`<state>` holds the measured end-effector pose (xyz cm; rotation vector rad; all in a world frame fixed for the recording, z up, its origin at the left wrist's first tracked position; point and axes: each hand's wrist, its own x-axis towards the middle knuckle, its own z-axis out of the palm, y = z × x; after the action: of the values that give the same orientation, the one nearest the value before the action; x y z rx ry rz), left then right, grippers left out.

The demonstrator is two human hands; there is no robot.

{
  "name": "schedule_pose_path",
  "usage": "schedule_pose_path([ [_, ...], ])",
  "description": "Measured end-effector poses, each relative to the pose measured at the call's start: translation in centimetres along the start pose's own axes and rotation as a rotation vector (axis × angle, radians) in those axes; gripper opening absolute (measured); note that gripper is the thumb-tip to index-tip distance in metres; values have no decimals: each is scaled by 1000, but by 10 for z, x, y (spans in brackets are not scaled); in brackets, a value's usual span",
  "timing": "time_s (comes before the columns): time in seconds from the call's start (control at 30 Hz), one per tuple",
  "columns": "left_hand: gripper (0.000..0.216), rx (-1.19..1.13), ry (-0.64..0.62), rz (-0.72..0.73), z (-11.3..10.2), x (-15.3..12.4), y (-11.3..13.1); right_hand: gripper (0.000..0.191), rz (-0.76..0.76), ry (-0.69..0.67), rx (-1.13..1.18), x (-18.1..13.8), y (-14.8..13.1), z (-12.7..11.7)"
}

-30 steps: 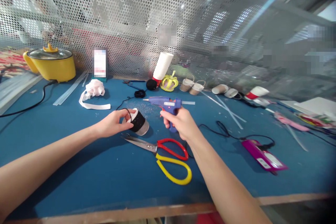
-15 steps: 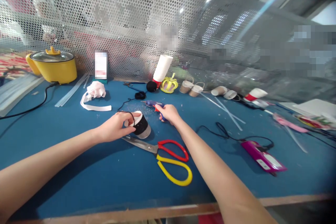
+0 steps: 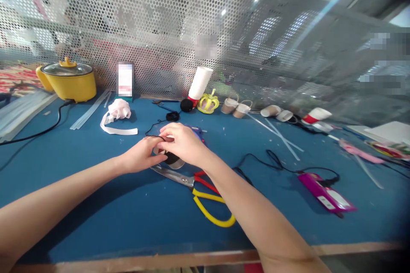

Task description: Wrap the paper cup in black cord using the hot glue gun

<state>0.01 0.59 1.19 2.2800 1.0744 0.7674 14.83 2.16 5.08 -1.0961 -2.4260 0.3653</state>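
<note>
Both hands meet over a small paper cup wrapped in black cord (image 3: 174,160) lying on the blue table (image 3: 105,196). My left hand (image 3: 144,155) grips the cup from the left, fingers curled around it. My right hand (image 3: 179,143) lies over the top of the cup, fingers bent down onto it and pinching the black cord. The blue glue gun (image 3: 197,131) lies on the table just behind my right hand, mostly hidden. Scissors with red and yellow handles (image 3: 205,196) lie right in front of the cup, under my right forearm.
A yellow pot (image 3: 68,79) stands at the back left, with glue sticks (image 3: 88,111) and a white ribbon (image 3: 117,115) nearby. A stack of white cups (image 3: 200,83), a yellow crown (image 3: 208,102) and small cups (image 3: 237,108) line the mesh wall. A magenta device (image 3: 325,194) with cable lies right.
My right hand has laid the glue gun down on the table and come left onto the cup. My left hand has stayed on the cup.
</note>
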Motion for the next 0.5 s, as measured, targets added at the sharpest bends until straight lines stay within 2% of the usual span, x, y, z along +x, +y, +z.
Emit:
schedule_pose_path([
  [0.1,14,16,-9,26,0,1,0,7,-29,67,23,-5,2,-1],
  [0.37,10,7,-22,61,1,0,1,15,-24,115,119,-14,2,-3],
  [0.5,8,10,-35,76,2,-1,0,12,-3,70,253,-13,5,-5],
])
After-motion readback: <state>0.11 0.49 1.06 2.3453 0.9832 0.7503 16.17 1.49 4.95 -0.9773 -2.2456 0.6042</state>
